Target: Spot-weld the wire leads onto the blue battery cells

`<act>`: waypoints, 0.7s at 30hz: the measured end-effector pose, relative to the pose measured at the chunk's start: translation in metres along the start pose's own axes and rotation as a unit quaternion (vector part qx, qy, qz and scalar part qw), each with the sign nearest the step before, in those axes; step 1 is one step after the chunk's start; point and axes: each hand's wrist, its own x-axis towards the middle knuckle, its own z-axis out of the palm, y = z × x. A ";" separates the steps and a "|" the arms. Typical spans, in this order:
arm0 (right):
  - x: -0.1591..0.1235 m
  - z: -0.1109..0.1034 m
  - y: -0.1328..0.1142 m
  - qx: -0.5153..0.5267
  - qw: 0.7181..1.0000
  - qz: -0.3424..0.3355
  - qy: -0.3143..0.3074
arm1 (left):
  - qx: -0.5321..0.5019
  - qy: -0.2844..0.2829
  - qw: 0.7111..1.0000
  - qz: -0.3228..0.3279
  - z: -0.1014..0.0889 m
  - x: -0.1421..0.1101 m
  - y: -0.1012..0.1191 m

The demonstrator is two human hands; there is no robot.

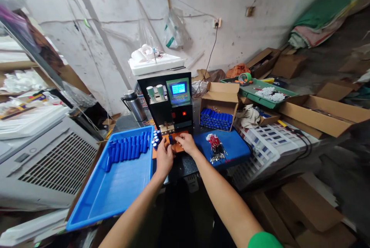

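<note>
Both my hands rest on the orange work plate [177, 148] under the head of a black spot-welding machine [169, 101]. My left hand [164, 158] is curled closed at the plate's left side, beside a cluster of upright blue battery cells [156, 138]. My right hand [186, 142] pinches a small blue cell [171, 139] at the plate's centre, below the welding pins. What my left fingers hold is hidden.
A blue tray [115, 190] with rows of blue cells lies at left. On a blue pad [231, 148] at right lies a pile of red wired tabs [216, 148]. Behind stands a cardboard box of blue cells [217, 117], a steel mug [134, 105] and a green tray [260, 94].
</note>
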 end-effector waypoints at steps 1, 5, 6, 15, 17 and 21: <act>0.000 0.000 0.000 0.005 1.000 0.000 0.000 | 0.004 -0.002 1.000 0.002 -0.002 -0.005 -0.001; 0.001 0.000 0.002 0.019 1.000 0.004 0.003 | 0.014 -0.041 0.999 -0.003 -0.007 -0.022 0.002; 0.002 0.000 0.003 0.021 1.000 0.005 0.005 | 0.017 -0.052 0.998 -0.008 -0.007 -0.024 0.003; 0.005 -0.002 0.009 0.012 1.000 0.000 0.018 | 0.082 -0.076 0.994 0.013 -0.004 -0.017 0.008; 0.004 -0.002 0.009 0.008 1.000 -0.004 0.017 | 0.107 -0.080 0.991 0.015 -0.004 -0.013 0.003; 0.003 -0.004 0.010 -0.009 1.000 -0.014 0.016 | 0.124 -0.071 0.990 0.010 -0.004 -0.007 -0.006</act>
